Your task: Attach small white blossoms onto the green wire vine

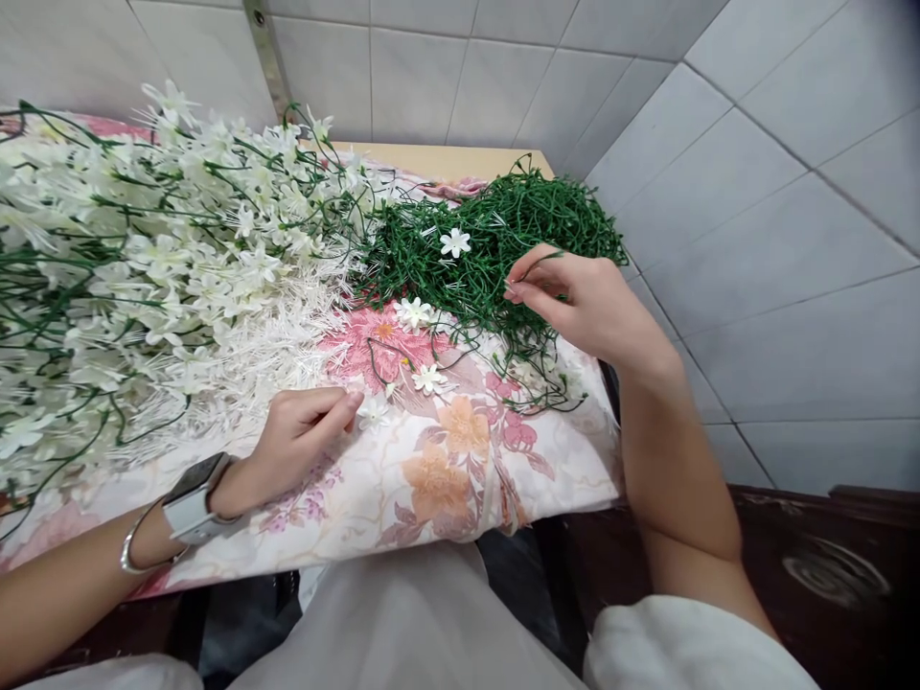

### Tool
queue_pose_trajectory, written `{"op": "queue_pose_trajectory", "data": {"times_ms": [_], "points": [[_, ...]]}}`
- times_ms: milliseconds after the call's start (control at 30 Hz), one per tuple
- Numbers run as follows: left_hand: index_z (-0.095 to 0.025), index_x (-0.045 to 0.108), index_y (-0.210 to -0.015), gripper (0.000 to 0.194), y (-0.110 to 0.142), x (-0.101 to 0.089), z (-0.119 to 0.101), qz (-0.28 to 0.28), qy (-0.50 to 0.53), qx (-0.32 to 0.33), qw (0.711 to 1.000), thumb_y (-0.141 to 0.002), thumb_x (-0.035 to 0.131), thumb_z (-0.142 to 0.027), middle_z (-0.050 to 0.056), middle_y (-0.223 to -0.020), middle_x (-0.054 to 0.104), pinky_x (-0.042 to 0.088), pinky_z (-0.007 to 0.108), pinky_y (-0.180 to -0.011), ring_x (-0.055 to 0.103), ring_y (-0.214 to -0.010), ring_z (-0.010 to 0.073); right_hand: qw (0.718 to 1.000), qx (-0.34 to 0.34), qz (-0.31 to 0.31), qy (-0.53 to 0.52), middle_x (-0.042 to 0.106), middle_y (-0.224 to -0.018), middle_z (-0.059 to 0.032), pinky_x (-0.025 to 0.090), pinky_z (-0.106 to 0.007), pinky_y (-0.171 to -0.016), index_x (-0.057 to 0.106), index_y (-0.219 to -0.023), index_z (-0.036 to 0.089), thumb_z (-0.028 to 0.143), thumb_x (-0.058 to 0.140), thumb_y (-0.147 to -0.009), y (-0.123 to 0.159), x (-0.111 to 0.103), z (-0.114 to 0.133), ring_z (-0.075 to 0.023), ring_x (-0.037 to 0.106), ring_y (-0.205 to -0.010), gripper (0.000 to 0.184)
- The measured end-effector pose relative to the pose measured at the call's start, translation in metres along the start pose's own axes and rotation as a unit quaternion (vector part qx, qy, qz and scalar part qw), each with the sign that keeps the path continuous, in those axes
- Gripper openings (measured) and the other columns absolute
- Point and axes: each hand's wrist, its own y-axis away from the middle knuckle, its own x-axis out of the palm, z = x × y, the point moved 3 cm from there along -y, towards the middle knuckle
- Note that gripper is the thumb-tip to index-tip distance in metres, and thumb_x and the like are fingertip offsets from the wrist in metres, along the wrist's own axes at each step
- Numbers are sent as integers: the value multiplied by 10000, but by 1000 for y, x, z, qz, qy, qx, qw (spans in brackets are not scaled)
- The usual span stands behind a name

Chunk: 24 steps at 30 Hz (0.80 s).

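Centrally, the right hand [586, 307] is pinching 1 thin green stem [538, 266] between its fingertips, just at the edge of the green stem heap [495, 240] lying behind the grip. The left hand [302, 436] is closing thumb and forefinger on a small white flower [374, 414] resting on the floral cloth [446, 479]; assembled white sprays [144, 268] are crowding its far side.
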Motion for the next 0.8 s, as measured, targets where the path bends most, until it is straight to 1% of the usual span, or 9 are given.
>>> {"op": "queue_pose_trajectory", "data": {"times_ms": [67, 133, 300, 467, 633, 700, 800], "points": [[-151, 504, -529, 385, 0, 0, 0, 2, -3, -1, 1000, -899, 449, -242, -42, -462, 447, 308, 195, -450, 402, -427, 66, 1000, 7, 8, 16, 669, -782, -16, 457, -283, -619, 659, -799, 206, 225, 561, -808, -1, 0, -4, -157, 605, -673, 100], [-154, 503, -531, 383, 0, 0, 0, 3, -5, -2, 1000, -899, 446, -243, -40, -464, 453, 311, 198, -452, 407, -428, 69, 999, 25, -1, 33, 655, -718, -8, 451, -285, -605, 673, -802, 215, 231, 590, -780, -2, -2, -6, -153, 586, -643, 87], [-159, 507, -530, 385, 0, 0, 0, 5, -10, -4, 1000, -898, 441, -256, -35, -462, 470, 307, 207, -446, 402, -418, 74, 997, 50, -58, 17, 624, -651, -7, 469, -302, -601, 663, -773, 209, 261, 643, -731, -1, -8, -6, -155, 574, -603, 69], [-160, 516, -527, 378, -1, -1, -1, 2, -6, -7, 1000, -887, 448, -252, -38, -458, 476, 313, 207, -444, 404, -412, 73, 995, 60, -61, -46, 603, -654, -9, 461, -285, -560, 624, -699, 196, 283, 681, -702, 0, -11, -6, -150, 556, -608, 104], [-158, 518, -527, 379, -2, 0, 0, 0, 2, -12, 1000, -889, 453, -249, -39, -460, 464, 318, 205, -448, 418, -426, 73, 987, 75, -51, -132, 637, -706, -7, 488, -282, -611, 640, -753, 191, 233, 658, -728, 0, -12, -7, -155, 600, -671, 53], [-158, 517, -529, 376, -1, 0, 0, 1, 5, -11, 1000, -890, 454, -243, -40, -460, 464, 318, 203, -449, 416, -428, 71, 986, 88, -63, -130, 673, -724, -14, 506, -301, -643, 677, -774, 192, 236, 661, -731, -1, -12, -8, -168, 625, -687, 63], [-160, 516, -529, 373, -2, 0, 0, 0, 6, -9, 1000, -888, 454, -235, -39, -458, 463, 314, 204, -446, 411, -425, 72, 985, 103, -99, -92, 715, -781, -23, 528, -337, -710, 726, -780, 206, 240, 675, -722, 0, -12, -10, -192, 658, -731, 84]]}}
